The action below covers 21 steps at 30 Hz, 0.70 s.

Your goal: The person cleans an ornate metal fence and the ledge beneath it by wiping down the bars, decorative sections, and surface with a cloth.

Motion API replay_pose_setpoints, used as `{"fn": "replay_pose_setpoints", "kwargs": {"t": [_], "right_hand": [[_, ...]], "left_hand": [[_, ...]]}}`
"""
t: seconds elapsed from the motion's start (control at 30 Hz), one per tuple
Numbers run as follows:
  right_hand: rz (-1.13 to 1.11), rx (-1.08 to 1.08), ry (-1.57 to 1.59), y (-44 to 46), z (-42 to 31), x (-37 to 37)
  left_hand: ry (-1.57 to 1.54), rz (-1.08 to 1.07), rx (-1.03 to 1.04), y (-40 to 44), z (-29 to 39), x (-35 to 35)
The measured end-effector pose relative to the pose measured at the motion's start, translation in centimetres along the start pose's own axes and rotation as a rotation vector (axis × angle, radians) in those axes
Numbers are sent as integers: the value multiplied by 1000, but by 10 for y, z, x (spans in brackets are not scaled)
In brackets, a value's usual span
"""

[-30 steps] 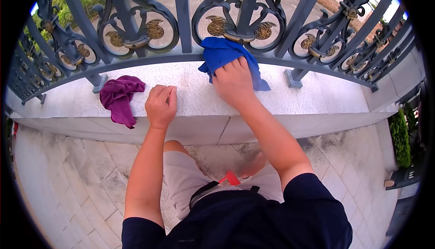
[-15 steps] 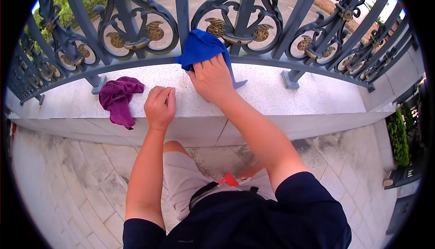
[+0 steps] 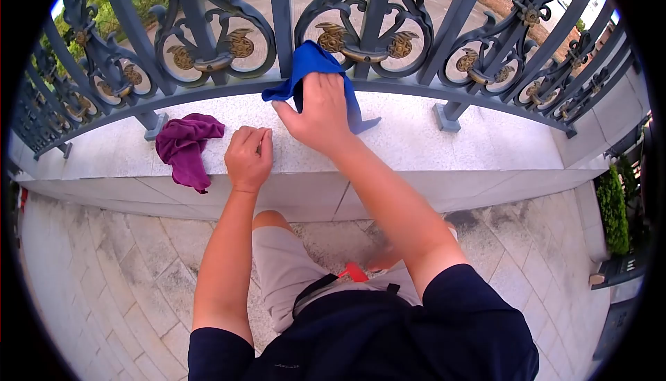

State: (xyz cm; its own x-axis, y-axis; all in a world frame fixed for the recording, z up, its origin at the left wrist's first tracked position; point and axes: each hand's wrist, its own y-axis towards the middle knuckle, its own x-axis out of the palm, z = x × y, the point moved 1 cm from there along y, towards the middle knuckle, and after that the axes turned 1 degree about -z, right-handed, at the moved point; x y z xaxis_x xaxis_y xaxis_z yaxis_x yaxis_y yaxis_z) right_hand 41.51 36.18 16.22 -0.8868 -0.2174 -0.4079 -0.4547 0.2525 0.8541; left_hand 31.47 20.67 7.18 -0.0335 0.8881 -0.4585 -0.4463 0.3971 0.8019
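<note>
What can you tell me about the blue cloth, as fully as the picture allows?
The blue cloth is plain and looks like soft fabric, creased and folded. Its upper part lies against the dark metal fence around the lower rail; one corner juts left and a tail trails right over the pale stone ledge. The right hand is on it, fingers hiding its middle, thumb out to the left.

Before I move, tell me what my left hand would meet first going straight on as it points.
Past some bare ledge, your left hand would probably meet the railing's bottom rail; the fisheye view leaves depth uncertain.
</note>
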Motion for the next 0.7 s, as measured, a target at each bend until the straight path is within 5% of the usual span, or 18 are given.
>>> {"fn": "replay_pose_setpoints", "kwargs": {"t": [0.17,0.47,0.6,0.7], "right_hand": [[33,-82,-111,1,6,5],[-409,-429,-704,-2,37,-62],[-370,-280,-681,-10,30,-48],[-87,56,-193,-15,21,-7]], "left_hand": [[-5,1,-11,0,-1,2],[-33,0,20,0,-2,1],[-38,-8,-9,-2,-1,1],[-26,-12,-5,-1,-4,4]]}}
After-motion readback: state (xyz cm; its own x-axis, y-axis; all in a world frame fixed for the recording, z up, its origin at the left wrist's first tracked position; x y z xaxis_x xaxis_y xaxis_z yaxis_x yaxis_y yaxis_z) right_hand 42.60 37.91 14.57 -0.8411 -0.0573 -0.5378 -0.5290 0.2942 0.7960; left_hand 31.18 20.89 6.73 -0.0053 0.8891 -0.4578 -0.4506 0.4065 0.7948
